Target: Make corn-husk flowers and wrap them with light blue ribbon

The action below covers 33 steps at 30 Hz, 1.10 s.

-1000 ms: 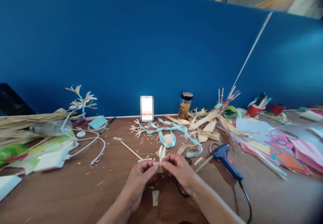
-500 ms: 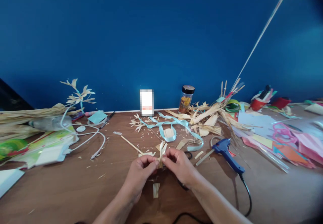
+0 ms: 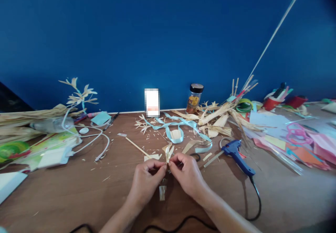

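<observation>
Between my two hands is a small corn husk flower (image 3: 168, 151), its pale petals pointing up and away from me. My left hand (image 3: 147, 177) pinches its base from the left with thumb and forefinger. From the right, my right hand (image 3: 187, 171) pinches the same base, the fingertips of both hands nearly meeting. The very bottom of the flower is hidden by the fingers. Just beyond lie a thin wooden stick (image 3: 138, 147) and a light blue ribbon (image 3: 174, 136). A small husk piece (image 3: 162, 193) lies on the table below the hands.
A blue glue gun (image 3: 238, 156) rests at the right, its black cord trailing forward. Behind it are a heap of dried husks (image 3: 217, 121) and a black-lidded jar (image 3: 194, 99). Coloured paper (image 3: 273, 122) spreads far right. White cables (image 3: 105, 138) and a plastic bottle (image 3: 52, 124) lie left.
The flower's petals now stand more spread above my fingertips, and both hands have shifted slightly while still pinching its base. The whole view has tilted a little.
</observation>
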Each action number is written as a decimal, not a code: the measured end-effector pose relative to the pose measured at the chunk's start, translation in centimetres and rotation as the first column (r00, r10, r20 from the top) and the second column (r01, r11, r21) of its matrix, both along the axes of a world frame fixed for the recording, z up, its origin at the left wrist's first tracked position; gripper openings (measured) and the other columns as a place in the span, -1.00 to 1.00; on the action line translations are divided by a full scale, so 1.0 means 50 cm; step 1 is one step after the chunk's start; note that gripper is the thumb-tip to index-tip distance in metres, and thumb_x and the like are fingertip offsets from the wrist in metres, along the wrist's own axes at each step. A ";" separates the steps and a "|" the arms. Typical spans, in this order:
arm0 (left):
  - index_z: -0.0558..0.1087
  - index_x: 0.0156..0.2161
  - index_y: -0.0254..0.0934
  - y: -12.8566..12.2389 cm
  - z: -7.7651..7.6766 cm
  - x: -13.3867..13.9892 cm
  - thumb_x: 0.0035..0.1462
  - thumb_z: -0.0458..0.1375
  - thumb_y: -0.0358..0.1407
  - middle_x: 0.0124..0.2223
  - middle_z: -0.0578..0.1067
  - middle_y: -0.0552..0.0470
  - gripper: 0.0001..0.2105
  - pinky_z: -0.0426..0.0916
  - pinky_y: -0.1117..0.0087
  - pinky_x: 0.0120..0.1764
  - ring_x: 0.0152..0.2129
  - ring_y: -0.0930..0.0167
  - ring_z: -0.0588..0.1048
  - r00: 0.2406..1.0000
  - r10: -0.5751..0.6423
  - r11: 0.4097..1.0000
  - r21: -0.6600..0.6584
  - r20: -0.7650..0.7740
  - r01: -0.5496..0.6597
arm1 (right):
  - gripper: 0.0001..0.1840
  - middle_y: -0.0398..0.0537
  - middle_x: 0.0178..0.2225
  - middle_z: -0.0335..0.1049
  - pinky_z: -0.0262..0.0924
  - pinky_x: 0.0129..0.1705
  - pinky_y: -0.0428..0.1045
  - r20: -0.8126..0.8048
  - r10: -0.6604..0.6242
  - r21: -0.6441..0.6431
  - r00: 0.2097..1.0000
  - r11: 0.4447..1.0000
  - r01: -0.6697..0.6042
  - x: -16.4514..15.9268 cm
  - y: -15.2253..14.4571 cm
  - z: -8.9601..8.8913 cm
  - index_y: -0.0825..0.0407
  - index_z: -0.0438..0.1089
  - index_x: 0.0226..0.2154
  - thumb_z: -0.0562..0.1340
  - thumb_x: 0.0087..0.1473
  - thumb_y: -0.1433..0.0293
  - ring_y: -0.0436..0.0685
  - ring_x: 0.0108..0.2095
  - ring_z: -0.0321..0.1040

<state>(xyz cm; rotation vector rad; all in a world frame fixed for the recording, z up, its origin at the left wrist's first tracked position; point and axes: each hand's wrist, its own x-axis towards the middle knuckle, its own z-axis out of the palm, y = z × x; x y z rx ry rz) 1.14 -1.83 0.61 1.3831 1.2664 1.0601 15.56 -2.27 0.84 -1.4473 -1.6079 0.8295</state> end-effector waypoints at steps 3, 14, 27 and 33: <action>0.52 -0.51 -0.31 -0.002 -0.001 0.002 -0.10 0.17 -0.28 -0.52 0.50 0.00 -0.86 0.27 0.47 -0.47 -0.54 0.39 0.41 0.998 0.013 0.998 0.066 -0.064 -0.009 | -0.84 -0.12 -0.56 0.38 0.05 -0.47 -0.11 0.039 -0.028 0.032 0.999 0.999 0.027 -0.004 -0.003 -0.002 0.05 0.34 -0.55 0.12 -0.03 0.39 0.02 -0.53 0.24; 0.52 -0.50 -0.27 -0.013 0.009 0.012 -0.06 0.13 -0.30 -0.53 0.49 0.00 -0.86 0.26 0.44 -0.45 -0.55 0.38 0.41 0.988 0.030 0.978 0.208 -0.154 0.002 | -0.86 -0.08 -0.53 0.34 0.02 -0.42 -0.09 0.188 -0.074 0.090 0.979 0.994 0.057 -0.004 -0.007 0.009 0.04 0.36 -0.58 0.14 -0.08 0.41 0.08 -0.43 0.22; 0.48 -0.48 -0.29 -0.008 0.004 0.011 -0.06 0.11 -0.30 -0.51 0.49 0.02 -0.87 0.28 0.47 -0.47 -0.56 0.40 0.42 0.988 0.030 0.988 0.151 -0.150 -0.007 | -0.88 -0.11 -0.57 0.34 0.08 -0.34 -0.08 0.032 -0.016 0.054 0.999 0.998 0.014 0.019 0.009 0.028 0.07 0.37 -0.62 0.17 -0.14 0.43 0.09 -0.41 0.22; 0.47 -0.50 -0.31 -0.007 0.011 0.008 -0.07 0.12 -0.28 -0.53 0.47 0.03 -0.86 0.27 0.48 -0.48 -0.57 0.41 0.40 0.993 0.017 0.993 0.119 -0.113 -0.004 | -0.86 -0.15 -0.56 0.37 0.10 -0.45 -0.13 -0.080 0.089 -0.038 0.993 0.995 -0.092 0.025 0.013 0.025 0.10 0.41 -0.53 0.15 -0.11 0.41 0.02 -0.51 0.23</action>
